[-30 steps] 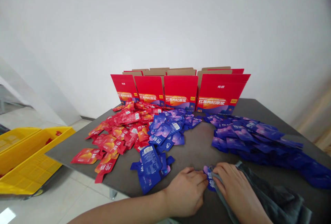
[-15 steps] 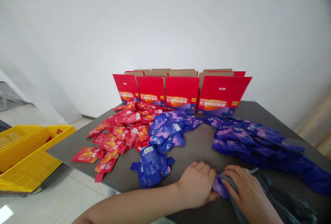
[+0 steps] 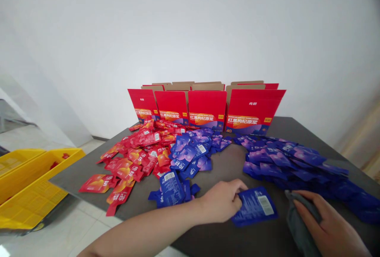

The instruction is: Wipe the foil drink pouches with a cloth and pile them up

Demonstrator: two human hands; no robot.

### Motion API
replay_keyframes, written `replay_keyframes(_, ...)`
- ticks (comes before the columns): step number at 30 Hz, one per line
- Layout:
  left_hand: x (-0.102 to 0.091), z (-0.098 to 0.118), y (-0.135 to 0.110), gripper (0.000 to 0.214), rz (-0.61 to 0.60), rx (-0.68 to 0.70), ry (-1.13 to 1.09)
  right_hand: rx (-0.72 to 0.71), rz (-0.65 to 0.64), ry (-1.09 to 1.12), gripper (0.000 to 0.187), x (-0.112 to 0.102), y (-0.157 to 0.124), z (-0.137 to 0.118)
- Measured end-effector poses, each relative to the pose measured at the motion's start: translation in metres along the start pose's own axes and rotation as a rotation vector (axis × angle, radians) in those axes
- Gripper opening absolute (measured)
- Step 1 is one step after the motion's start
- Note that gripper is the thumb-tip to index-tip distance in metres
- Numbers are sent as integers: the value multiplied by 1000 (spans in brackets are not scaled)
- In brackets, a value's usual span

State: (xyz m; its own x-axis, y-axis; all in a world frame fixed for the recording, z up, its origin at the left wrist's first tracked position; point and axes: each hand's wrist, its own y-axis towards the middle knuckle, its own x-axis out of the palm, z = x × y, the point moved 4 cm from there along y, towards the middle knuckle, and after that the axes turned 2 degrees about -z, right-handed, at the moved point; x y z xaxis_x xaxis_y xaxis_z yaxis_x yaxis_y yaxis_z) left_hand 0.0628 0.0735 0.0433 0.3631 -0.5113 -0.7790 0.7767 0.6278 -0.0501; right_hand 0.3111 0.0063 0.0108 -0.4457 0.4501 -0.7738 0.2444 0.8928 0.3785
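Observation:
My left hand [image 3: 221,201] pinches the left edge of a blue pouch [image 3: 255,206] that lies barcode side up on the dark table [image 3: 225,162]. My right hand [image 3: 326,223] rests at the lower right with its fingers on a grey cloth [image 3: 298,225]. A small stack of blue pouches [image 3: 172,189] lies just left of my left hand. A long heap of blue pouches [image 3: 291,160] spreads behind my right hand.
Red pouches [image 3: 133,158] and more blue pouches [image 3: 192,148] cover the table's middle and left. Several open red cartons [image 3: 208,108] stand in a row along the far edge by the white wall. Yellow crates [image 3: 26,186] sit on the floor to the left.
The blue pouch was between both hands under the cloth; now it lies turned over with its barcode up, held by my left hand alone. My right hand and the cloth have drawn away to the right.

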Motion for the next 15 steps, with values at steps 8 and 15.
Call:
replay_keyframes(8,12,2,16,38,38,111,45,-241,-59,50,34,10,-15,-35)
replay_keyframes(15,11,1,-50,22,39,147,439,-369,23,-92,25,25,-25,-69)
